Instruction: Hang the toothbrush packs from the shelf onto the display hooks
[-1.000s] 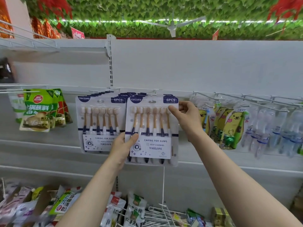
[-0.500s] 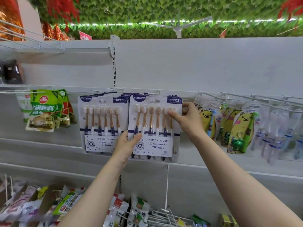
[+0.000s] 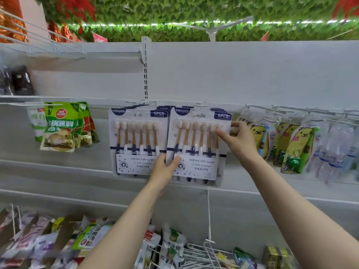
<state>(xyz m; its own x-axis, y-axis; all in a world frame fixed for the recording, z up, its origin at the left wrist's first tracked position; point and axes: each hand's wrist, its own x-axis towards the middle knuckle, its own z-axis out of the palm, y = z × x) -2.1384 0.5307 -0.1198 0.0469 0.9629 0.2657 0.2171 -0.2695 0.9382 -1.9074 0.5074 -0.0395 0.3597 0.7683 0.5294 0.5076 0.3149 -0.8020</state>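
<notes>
Both front toothbrush packs, the left pack (image 3: 138, 141) and the right pack (image 3: 198, 144), read "YIKOJIFE" and "6PCS" along the top. Their lower cards say "CARING FOR GUMS", "DEEP CLEANING" and "YIKOJIFE". The green seasoning pouch (image 3: 59, 126) carries large Chinese characters, "锅蘸料".

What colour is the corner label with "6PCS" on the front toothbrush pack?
Dark navy blue with white lettering, on the front toothbrush pack; the head view shows it.

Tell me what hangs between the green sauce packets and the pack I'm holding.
Another stack of toothbrush packs, seen in the head view, beside the held toothbrush pack.
</notes>
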